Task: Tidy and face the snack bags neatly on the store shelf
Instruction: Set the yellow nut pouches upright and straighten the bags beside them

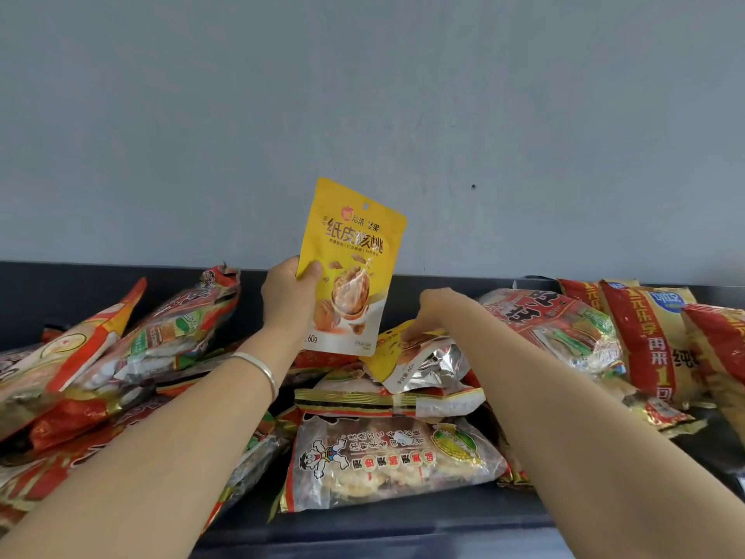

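Note:
My left hand grips a yellow walnut snack bag upright, front facing me, above the pile at the centre. My right hand reaches down onto a second yellow bag that lies tilted on the heap, its silver back partly showing; its fingers are hidden behind the bag's top edge. Below them lies a clear rice-cracker bag with a cartoon figure, flat on the dark shelf.
Red and gold snack bags lean in a jumble on the left. More red bags stand and lean on the right. A grey wall rises behind the shelf's dark back rail.

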A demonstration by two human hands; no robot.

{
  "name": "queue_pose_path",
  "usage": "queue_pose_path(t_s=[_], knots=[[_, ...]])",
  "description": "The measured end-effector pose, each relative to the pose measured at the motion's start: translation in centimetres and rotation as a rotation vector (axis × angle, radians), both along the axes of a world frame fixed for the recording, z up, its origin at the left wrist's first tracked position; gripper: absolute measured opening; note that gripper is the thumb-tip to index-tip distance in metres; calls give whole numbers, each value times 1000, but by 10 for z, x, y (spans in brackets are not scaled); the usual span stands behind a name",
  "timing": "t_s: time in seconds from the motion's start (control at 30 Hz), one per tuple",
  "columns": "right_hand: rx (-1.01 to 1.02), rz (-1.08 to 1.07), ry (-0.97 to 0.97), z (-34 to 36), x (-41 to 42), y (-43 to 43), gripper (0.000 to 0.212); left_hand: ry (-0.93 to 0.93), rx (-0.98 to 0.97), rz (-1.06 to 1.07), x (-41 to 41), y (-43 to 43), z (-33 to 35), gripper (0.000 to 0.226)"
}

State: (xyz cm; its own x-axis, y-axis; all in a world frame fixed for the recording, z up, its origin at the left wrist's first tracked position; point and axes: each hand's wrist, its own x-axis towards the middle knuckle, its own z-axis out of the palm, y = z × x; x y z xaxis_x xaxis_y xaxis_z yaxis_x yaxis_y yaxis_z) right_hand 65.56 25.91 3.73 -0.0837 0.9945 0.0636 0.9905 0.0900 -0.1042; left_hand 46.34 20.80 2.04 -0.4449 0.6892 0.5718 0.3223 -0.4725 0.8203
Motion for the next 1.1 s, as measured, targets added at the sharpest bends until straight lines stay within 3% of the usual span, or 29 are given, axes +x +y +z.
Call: queue_pose_path(t_s=[0.17,0.3,0.4,0.63,0.8,1.0,1.1], knots=[[-3,-20,14,-1,-3,12,70,8,-46,45,-5,8,-7,22],[60,-75,121,-10,3,19,36,-4,-61,62,-4,11,-9,22],[109,-98,199,-12,8,19,24,1,-63,63,-2,11,-8,28],[158,-100,380,5,0,3,26,-13,-19,32,-11,0,-10,30],[338,-127,609,15,4,-23,10,45,12,-7,-11,-15,-8,31],[392,-185,888,27,29,-58,26,74,71,-15,14,-37,1,30],[490,-203,1004,32,40,-72,21,83,82,-10,27,-47,5,31]])
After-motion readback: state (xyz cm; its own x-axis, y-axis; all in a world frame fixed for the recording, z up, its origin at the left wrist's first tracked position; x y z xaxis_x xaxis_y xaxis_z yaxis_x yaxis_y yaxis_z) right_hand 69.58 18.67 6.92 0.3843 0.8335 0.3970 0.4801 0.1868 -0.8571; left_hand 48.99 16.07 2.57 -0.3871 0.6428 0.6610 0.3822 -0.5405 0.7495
